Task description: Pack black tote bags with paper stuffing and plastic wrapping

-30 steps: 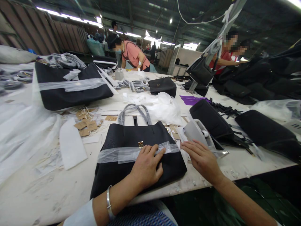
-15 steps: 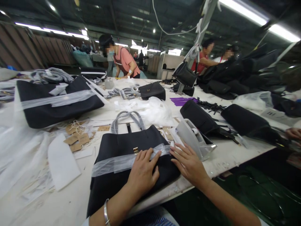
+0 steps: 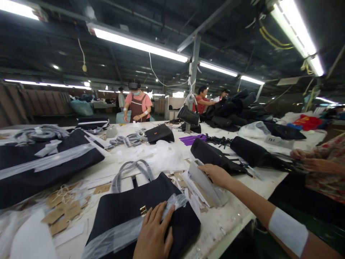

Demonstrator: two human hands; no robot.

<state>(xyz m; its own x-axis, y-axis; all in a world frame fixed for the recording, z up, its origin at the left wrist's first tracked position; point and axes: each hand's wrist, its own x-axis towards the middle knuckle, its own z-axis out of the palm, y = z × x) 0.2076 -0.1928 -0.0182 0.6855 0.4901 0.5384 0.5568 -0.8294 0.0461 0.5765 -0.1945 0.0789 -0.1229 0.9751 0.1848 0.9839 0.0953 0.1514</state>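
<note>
A black handbag [image 3: 121,208] with wrapped grey handles [image 3: 133,169] and a gold clasp [image 3: 143,210] lies in front of me on the table. Across its front runs a strip of clear film [image 3: 113,235]. My left hand [image 3: 156,230] rests flat on the bag and the film, fingers stretched out, just right of the clasp. To the right of the bag, my right hand [image 3: 215,175] grips the upper edge of a grey tape dispenser [image 3: 205,187], which stands tilted. Some of the right fingers are hidden behind it.
Paper tags [image 3: 64,212] lie left of the bag, near another black bag [image 3: 48,169]. Crumpled white wrapping [image 3: 161,158] lies beyond. Black bags [image 3: 215,156] sit to the right, close to a co-worker's hands [image 3: 309,160]. A post [image 3: 192,79] rises from the table [image 3: 231,216].
My right hand has left the film's end on the handbag and taken hold of the tape dispenser. My left hand stays on the bag. The head view has tilted upward.
</note>
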